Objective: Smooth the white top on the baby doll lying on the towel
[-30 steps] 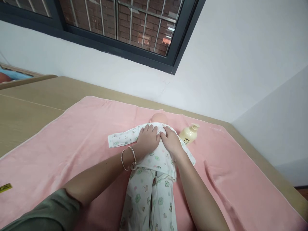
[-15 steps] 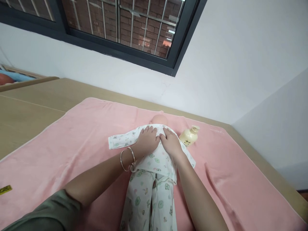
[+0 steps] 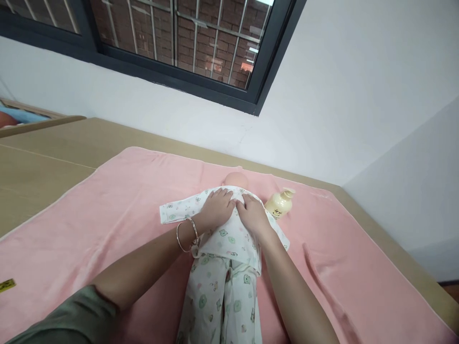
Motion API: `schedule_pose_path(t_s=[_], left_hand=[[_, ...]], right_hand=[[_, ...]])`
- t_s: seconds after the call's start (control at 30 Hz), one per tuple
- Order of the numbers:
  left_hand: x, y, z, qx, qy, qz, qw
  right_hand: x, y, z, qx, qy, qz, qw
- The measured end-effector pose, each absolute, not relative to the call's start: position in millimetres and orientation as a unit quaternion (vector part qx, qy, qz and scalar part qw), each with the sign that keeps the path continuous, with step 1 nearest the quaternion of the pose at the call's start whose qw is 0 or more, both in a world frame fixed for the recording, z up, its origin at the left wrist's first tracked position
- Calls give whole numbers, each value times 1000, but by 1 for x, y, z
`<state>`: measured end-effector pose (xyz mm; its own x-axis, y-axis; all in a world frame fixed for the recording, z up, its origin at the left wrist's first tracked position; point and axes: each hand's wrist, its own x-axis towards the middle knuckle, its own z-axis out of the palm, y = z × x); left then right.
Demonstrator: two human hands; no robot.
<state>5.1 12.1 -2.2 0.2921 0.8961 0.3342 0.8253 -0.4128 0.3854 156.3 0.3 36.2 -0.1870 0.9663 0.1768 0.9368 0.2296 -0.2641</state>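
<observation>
A baby doll lies on a pink blanket (image 3: 118,200), dressed in a white printed top (image 3: 229,239) and matching trousers (image 3: 206,296). Only the rounded crown of the doll's head (image 3: 235,179) shows beyond the collar. My left hand (image 3: 218,209) rests flat on the upper left of the top, fingers stretched toward the head. On the upper right of the top lies my right hand (image 3: 254,215), also flat, its thumb close to the left one. Neither hand grips anything. Two bangles (image 3: 187,235) circle my left wrist.
A pale yellow pump bottle (image 3: 279,203) stands on the blanket right of the doll. Tan boards (image 3: 46,157) border the blanket, with a white wall (image 3: 351,86) and dark-framed window (image 3: 172,79) behind. A small yellow label (image 3: 7,285) lies at the left edge.
Both hands stay on the doll's top, with hardly any shift. The whole view has moved slightly.
</observation>
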Motion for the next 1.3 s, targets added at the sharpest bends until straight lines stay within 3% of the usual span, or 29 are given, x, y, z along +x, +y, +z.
schedule_pose_path(t_s=[0.17, 0.53, 0.73, 0.87, 1.0, 1.17, 1.3], left_hand=[[-2, 24, -8, 827, 505, 243, 46], [13, -5, 7, 820, 521, 235, 20], [3, 8, 4, 868, 442, 226, -20], [-11, 30, 0, 856, 455, 244, 21], [-10, 32, 2, 839, 481, 250, 56], [9, 4, 8, 818, 531, 221, 2], [15, -8, 8, 814, 534, 227, -18]], right_hand=[[141, -15, 43, -640, -760, 7, 113], [166, 7, 31, -627, -758, 83, 158], [146, -11, 40, -641, -760, 53, 98], [122, -34, 40, -631, -773, 20, 66], [123, -34, 39, -618, -780, 34, 95], [153, -5, 36, -618, -766, 95, 151], [159, 3, 32, -627, -761, 67, 152]])
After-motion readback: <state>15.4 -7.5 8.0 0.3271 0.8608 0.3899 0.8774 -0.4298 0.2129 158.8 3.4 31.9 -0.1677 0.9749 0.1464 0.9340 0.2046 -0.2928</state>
